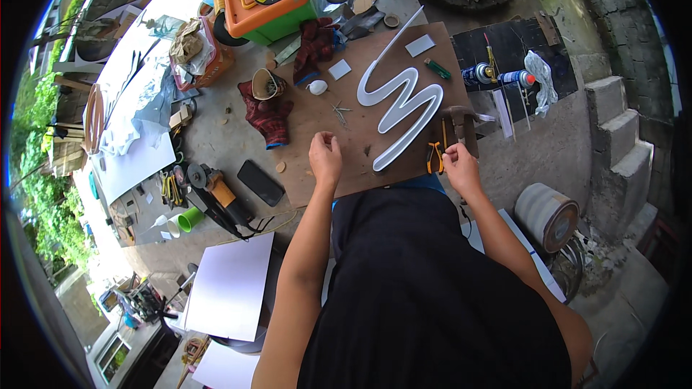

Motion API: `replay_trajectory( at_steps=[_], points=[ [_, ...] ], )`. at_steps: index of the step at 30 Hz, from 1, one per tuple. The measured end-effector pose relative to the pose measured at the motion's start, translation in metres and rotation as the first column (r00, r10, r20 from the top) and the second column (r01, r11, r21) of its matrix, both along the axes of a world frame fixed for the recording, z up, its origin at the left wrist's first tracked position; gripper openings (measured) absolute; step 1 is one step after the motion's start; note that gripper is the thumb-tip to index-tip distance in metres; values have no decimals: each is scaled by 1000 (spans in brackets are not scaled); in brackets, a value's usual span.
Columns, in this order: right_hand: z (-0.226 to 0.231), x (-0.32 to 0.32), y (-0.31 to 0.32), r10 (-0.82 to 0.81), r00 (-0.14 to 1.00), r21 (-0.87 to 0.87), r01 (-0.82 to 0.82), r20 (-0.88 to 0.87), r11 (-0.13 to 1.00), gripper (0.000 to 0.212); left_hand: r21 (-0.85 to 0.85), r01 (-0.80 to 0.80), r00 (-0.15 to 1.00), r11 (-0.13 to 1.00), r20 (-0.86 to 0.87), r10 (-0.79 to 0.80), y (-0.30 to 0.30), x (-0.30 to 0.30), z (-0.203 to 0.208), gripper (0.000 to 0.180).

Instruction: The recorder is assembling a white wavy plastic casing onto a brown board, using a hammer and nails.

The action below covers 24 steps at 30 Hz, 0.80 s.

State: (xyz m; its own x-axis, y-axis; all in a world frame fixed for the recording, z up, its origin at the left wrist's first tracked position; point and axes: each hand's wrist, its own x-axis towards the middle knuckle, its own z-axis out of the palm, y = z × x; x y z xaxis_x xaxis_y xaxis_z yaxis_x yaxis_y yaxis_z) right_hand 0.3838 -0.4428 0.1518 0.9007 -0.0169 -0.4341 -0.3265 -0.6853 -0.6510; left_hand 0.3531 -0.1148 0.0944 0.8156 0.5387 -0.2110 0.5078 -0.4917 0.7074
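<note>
My left hand [326, 160] is above the near part of the brown board [303, 176], fingers curled together; whether anything small is in them is hidden. Over the board's right edge, my right hand [463, 170] has its fingertips pinched, and what they hold cannot be made out. Just left of those fingertips lie orange-handled pliers [435, 158], with a thin pencil-like stick [444, 132] and a hammer [461, 124] beyond them. Between and beyond my hands lies a white wavy channel-shaped piece [409, 109], like a script letter. A small pile of nails [340, 114] lies left of it.
Red-black work gloves [265, 119], a cup [267, 85] and a white rounded piece [316, 87] lie at the left. A phone [261, 182] and an angle grinder [216, 186] are nearer. Spray cans [515, 78] lie far right. An orange-green toolbox [270, 11] stands at the back.
</note>
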Motion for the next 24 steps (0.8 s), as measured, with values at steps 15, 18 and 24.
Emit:
replay_trajectory(
  at_steps=[15, 18, 24],
  points=[
    [6, 4, 5, 60, 997, 5, -61, 38, 998, 14, 190, 132, 988, 973, -107, -113, 5, 77, -6, 15],
    [6, 1, 6, 33, 999, -3, -33, 20, 999, 14, 170, 150, 969, 974, -219, -111, 8, 81, -8, 13],
    [3, -3, 11, 13, 1000, -6, -13, 12, 1000, 13, 181, 302, 925, 936, -292, -243, 16, 81, -14, 14]
  ],
)
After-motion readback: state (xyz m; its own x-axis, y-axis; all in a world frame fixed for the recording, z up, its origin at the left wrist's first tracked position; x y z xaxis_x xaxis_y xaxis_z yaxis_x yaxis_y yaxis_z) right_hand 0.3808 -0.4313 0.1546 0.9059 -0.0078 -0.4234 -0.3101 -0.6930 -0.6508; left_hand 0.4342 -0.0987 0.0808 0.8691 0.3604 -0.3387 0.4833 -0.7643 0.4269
